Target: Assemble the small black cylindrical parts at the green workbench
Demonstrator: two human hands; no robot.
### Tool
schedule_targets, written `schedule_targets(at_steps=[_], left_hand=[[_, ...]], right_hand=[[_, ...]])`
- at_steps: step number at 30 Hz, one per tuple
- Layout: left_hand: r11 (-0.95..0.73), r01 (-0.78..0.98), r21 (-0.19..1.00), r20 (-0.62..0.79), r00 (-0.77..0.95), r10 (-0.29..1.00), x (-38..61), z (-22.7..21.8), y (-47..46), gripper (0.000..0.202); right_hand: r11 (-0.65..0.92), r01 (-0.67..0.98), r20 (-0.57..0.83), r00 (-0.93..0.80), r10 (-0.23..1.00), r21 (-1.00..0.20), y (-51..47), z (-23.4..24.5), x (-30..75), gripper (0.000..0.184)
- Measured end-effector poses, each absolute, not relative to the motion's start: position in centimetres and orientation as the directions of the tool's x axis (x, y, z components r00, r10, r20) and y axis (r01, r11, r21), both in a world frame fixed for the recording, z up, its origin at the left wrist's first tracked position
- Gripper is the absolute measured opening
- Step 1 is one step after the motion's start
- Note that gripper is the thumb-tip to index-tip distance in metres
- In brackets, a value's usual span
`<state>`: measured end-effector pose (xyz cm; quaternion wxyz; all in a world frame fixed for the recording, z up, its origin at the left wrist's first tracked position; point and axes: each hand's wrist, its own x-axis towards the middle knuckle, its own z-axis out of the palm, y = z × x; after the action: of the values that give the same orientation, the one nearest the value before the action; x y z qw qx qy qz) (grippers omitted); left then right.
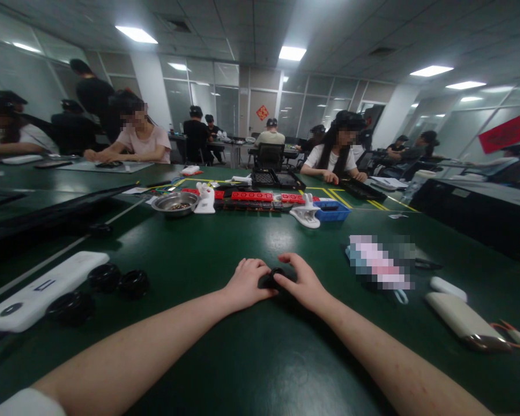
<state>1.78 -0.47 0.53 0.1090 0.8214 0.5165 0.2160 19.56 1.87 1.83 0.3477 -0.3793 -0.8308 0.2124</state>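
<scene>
Both my hands meet over a small black part (274,277) on the dark green table (260,346). My left hand (247,284) curls its fingers around the part's left side. My right hand (301,280) pinches it from the right and top. The part is mostly hidden between my fingers, so its shape is unclear. Three black round rings (106,276) lie to the left of my hands, well apart from them.
A white flat device (39,289) lies at far left. A beige power bank (459,319) with a cable is at right. Further off are a metal bowl (175,202), red blocks (251,196), a blue tray (331,211) and white tools (305,214). People sit at the far edge.
</scene>
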Motion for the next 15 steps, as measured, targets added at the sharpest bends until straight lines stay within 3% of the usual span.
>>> schedule_targets(at_steps=[5, 9, 15], left_hand=[[-0.455, 0.804, 0.384, 0.252, 0.382, 0.889, 1.73, 0.32, -0.35, 0.035], [-0.453, 0.804, 0.387, 0.244, 0.384, 0.890, 1.68, 0.17, -0.20, 0.037], [-0.462, 0.800, 0.383, 0.268, 0.382, 0.885, 1.67, 0.14, -0.27, 0.037]], right_hand=[[0.668, 0.498, 0.422, -0.523, 0.740, -0.554, 1.58, 2.39, 19.30, 0.013], [0.702, 0.422, 0.421, -0.583, 0.695, -0.574, 1.53, 2.18, 19.45, 0.027], [0.606, 0.529, 0.434, -0.424, 0.795, -0.594, 1.66, 1.85, 19.39, 0.031]])
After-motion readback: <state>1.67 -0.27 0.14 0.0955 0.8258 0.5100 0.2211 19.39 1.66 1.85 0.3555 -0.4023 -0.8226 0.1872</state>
